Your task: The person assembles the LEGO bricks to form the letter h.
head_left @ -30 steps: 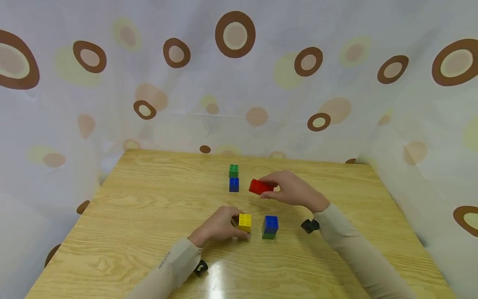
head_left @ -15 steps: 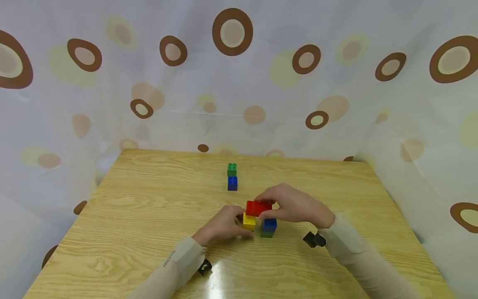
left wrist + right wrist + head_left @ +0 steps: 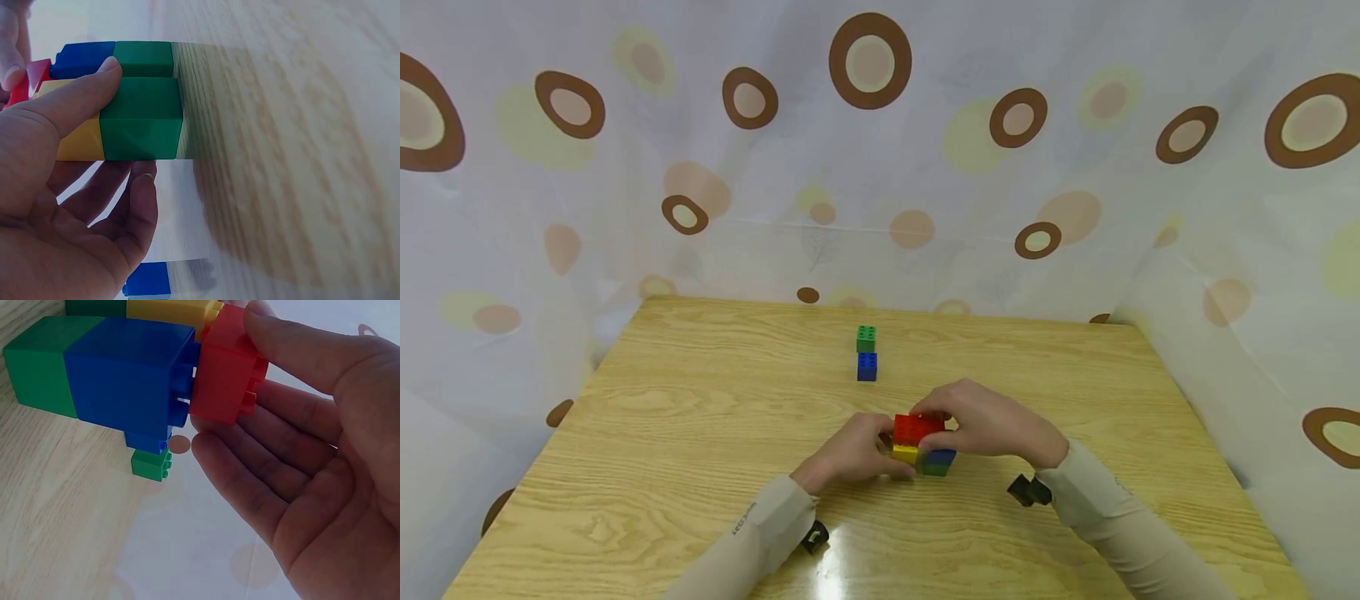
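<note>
Two brick stacks stand side by side on the table. On the left one, a yellow toy brick (image 3: 905, 455) tops a green brick (image 3: 142, 119); my left hand (image 3: 853, 450) grips this stack between thumb and fingers. A blue brick (image 3: 125, 375) sits on another green brick (image 3: 44, 365) in the right stack. Above both, my right hand (image 3: 988, 423) pinches a longer red brick (image 3: 916, 428) that bridges their tops. In the right wrist view the red brick is right at the blue brick's studs, with a narrow gap showing between them.
Farther back on the wooden table (image 3: 715, 392) are a second blue brick (image 3: 867, 367) and, behind it, a small green brick (image 3: 866, 338). Patterned sheeting (image 3: 955, 50) rises past the table's back edge and along both sides.
My right hand has brought the red brick toward me and down onto the two stacks. My left hand has shifted the yellow-topped stack slightly right, closer to the blue-topped one.
</note>
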A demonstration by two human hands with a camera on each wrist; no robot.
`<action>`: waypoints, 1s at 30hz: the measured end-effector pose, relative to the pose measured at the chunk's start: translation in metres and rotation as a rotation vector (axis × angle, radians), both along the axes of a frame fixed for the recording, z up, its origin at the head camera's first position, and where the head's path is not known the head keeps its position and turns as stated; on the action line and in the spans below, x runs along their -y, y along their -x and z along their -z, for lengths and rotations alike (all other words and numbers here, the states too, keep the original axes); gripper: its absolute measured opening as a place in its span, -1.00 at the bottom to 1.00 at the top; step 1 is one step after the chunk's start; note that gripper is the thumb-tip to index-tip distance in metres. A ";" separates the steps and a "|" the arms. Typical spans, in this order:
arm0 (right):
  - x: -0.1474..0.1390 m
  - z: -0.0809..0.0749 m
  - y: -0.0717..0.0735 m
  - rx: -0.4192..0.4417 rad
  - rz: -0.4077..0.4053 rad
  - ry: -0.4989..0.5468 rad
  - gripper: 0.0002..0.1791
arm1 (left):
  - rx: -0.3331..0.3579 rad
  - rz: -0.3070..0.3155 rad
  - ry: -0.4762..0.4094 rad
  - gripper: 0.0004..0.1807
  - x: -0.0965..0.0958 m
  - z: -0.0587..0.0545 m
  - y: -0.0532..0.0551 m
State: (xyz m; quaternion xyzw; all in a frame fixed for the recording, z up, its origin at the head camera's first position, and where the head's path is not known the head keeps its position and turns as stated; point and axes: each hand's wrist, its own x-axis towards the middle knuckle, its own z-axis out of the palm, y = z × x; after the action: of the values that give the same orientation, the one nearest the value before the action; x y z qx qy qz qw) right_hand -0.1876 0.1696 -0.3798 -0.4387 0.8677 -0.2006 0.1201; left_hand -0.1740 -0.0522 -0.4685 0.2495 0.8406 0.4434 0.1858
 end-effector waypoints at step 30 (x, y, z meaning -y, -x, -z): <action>0.001 0.000 -0.002 -0.044 -0.008 -0.028 -0.61 | 0.022 -0.002 -0.014 -0.63 -0.001 0.000 0.000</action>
State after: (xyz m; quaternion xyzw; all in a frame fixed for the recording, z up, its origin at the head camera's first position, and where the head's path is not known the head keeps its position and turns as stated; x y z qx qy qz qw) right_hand -0.1858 0.1689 -0.3799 -0.4447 0.8711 -0.1783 0.1081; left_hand -0.1743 -0.0511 -0.4690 0.2451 0.8358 0.4519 0.1927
